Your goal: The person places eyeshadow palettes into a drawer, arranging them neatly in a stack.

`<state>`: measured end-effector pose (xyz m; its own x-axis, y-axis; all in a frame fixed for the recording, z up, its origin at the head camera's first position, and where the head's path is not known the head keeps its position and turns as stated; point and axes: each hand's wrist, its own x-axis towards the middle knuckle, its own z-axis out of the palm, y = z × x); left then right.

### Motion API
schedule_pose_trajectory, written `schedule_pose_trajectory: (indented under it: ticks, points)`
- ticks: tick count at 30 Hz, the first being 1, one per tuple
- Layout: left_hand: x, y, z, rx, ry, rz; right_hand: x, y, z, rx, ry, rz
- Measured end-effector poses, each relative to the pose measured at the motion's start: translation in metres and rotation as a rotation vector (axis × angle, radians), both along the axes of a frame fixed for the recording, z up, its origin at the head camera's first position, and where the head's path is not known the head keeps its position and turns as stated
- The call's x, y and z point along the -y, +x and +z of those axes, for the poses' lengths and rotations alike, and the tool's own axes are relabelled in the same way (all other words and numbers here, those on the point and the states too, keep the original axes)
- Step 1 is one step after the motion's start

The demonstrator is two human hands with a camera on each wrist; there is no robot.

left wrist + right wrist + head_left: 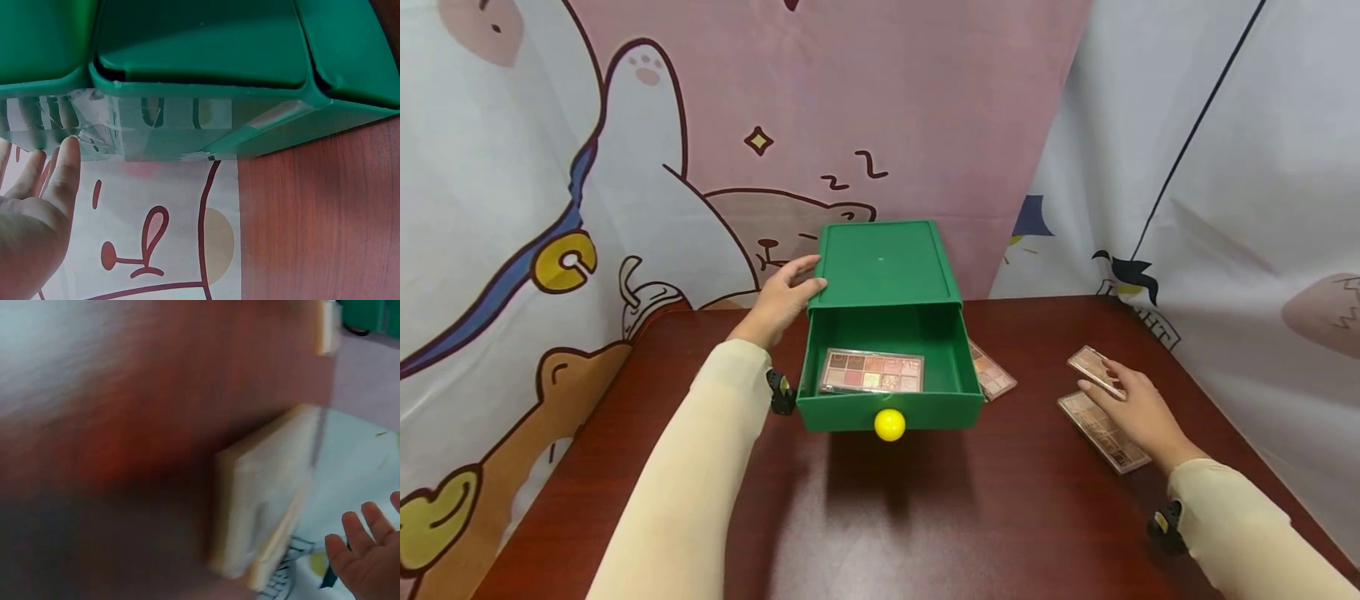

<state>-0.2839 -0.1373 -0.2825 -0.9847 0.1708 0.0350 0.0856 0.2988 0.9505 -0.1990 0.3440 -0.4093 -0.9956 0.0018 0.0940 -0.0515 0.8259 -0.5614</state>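
A green drawer box [887, 267] stands on the table with its drawer [838, 414] pulled out, a round yellow knob [890, 425] on its front. Inside lies an eyeshadow palette [872, 372]. My left hand [778, 302] touches the box's upper left edge; in the left wrist view its fingers [65, 175] reach up along the side. At the right, my right hand [1138, 412] is over two palettes, a smaller one [1086, 365] and a larger one [1097, 429]. The right wrist view shows its fingers [356, 534] extended and spread, nothing between them.
Another palette [992, 373] lies right of the box, partly hidden by the drawer. The reddish-brown table [1022, 500] ends at a cartoon-printed cloth [985, 108] behind and at both sides. Much of the right wrist view is blurred.
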Motion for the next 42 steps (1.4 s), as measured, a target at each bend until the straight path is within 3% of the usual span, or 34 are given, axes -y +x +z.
schedule_pose_trajectory:
  ticks: [5, 11, 21, 25, 30, 42]
  points:
    - [0.006, -0.018, -0.016, -0.006, 0.006, 0.004, -0.011, 0.009, -0.016, 0.104, 0.083, -0.019]
    - [0.007, -0.02, -0.02, -0.025, 0.001, 0.007, -0.018, 0.019, -0.028, 0.192, 0.137, -0.047]
    - [0.006, -0.02, -0.02, -0.021, 0.006, 0.011, -0.019, 0.025, -0.033, 0.204, 0.235, -0.082]
    - [0.007, -0.021, -0.02, -0.024, 0.001, 0.01, -0.019, 0.026, -0.036, 0.16, 0.253, -0.074]
    - [0.008, -0.02, -0.02, -0.03, 0.0, 0.013, -0.016, 0.025, -0.037, 0.118, 0.258, -0.046]
    - [0.008, -0.022, -0.021, -0.026, 0.004, 0.015, -0.014, 0.019, -0.026, 0.173, 0.216, -0.046]
